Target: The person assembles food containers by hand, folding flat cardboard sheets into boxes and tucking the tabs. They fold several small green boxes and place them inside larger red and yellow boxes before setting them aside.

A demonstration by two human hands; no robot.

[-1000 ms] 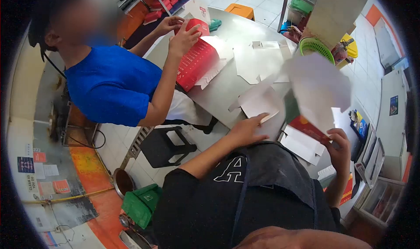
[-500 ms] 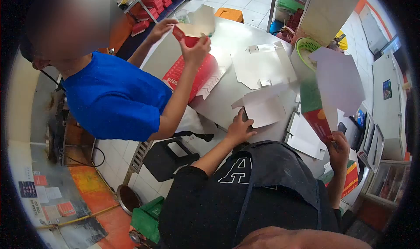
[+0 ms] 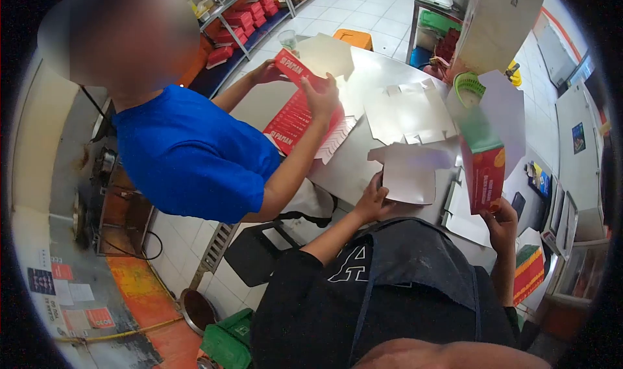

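Note:
My right hand (image 3: pixel 501 223) grips the lower end of a red and green printed food carton (image 3: pixel 487 177), lifted upright. Its pale lid flap (image 3: pixel 503 109) stands open. Over the table, my left hand (image 3: pixel 375 201) holds the left edge of a partly folded carton (image 3: pixel 409 182), white side up. Behind that one, an unfolded white carton (image 3: pixel 409 112) lies flat. More white carton pieces (image 3: pixel 466 210) are between my two hands. Printed cartons (image 3: pixel 529 271) are stacked beside my right forearm.
Across the table (image 3: pixel 344 184), a person in a blue shirt (image 3: pixel 188 155) holds a red carton (image 3: pixel 302 67) over a fanned red stack (image 3: pixel 289 119). A green basket (image 3: pixel 468 90) and a phone (image 3: pixel 518 203) are to the right. A black stool (image 3: pixel 256 255) stands below.
The carton in my right hand has turned, showing more of its red printed side. The co-worker's carton has tilted, its printed face now visible. My head view has shifted slightly.

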